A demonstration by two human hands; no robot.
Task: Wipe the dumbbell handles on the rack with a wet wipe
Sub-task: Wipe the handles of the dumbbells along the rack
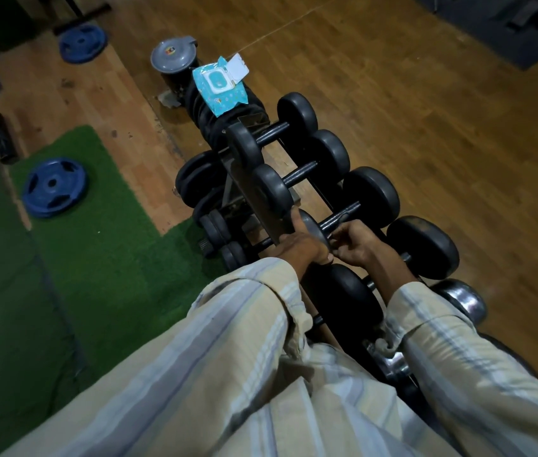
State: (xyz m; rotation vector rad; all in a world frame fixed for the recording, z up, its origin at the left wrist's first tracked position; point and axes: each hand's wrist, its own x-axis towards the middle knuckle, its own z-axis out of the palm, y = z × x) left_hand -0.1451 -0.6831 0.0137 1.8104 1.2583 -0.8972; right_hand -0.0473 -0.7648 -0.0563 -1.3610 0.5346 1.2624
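Both hands on a black dumbbell (pixel 346 214) on the rack (pixel 261 199)

Its bar runs 8 to 2 o'clock; left hand (pixel 300 245) grips the near disc, right hand (pixel 356 245) curls round the bar.

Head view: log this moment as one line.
left hand: grips dumbbell end | right hand: on handle, wipe not visible | wipes pack: open, far end of rack

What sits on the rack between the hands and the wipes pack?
In the head view, two black dumbbells lie between the hands' dumbbell and the wipes pack.
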